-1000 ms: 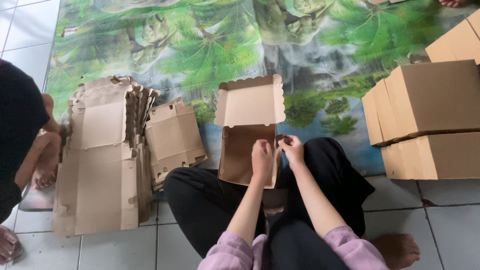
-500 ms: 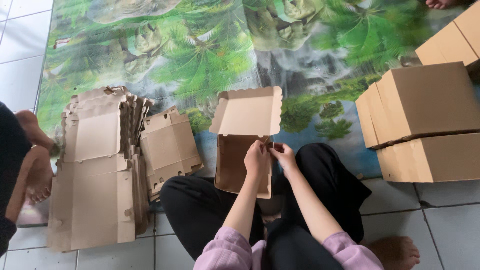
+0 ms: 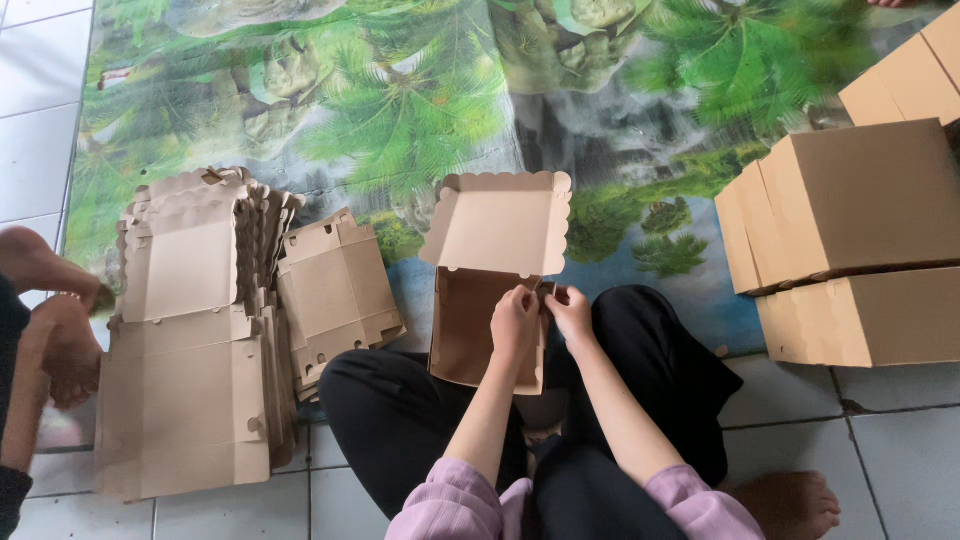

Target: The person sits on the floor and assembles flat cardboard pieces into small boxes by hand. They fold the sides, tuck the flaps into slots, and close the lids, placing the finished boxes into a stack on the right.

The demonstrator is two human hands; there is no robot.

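Between the knees, both hands pinch the half-folded cardboard box [image 3: 478, 325] at its right wall, left hand [image 3: 514, 322] & right hand [image 3: 571, 310] closed on the side flap w/ scalloped lid [image 3: 503, 226] standing open beyond them, apparently so the flap tucks in.

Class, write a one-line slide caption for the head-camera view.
Seated on a tiled floor, both hands fold one corner of an open cardboard box beside flat box blanks.
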